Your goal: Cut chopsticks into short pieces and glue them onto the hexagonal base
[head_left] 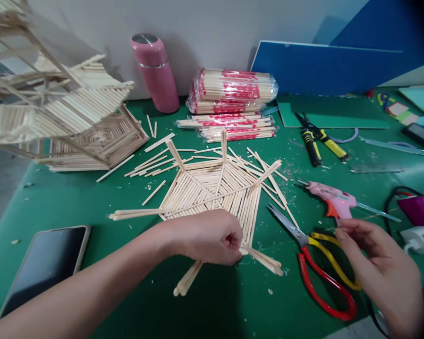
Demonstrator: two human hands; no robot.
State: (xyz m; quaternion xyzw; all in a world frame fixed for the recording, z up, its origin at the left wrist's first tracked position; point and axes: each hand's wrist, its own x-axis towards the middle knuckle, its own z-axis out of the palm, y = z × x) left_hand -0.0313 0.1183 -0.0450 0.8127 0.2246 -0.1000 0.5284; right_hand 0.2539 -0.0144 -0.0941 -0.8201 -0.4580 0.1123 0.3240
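My left hand [212, 235] is closed in a fist over the near edge of a hexagonal panel [198, 190] made of thin wooden sticks. What its fingers grip, if anything, is hidden. Bundled stick legs jut out from the panel's corners, one [263, 260] just right of the fist. At the right, my right hand [381, 268] pinches the handle end of a pink hot glue gun [334, 197] between thumb and fingers. A clear glue stick [378, 212] pokes out of the gun's back. Scissors [304, 249] with red and yellow handles lie between the hands.
A stick-built model [88, 117] stands at back left, beside a pink flask [157, 75] and wrapped chopsticks [233, 92]. Loose sticks [151, 165] lie around the panel. Pliers [316, 136] rest at back right, a phone [45, 263] at front left, a white plug [420, 239] far right.
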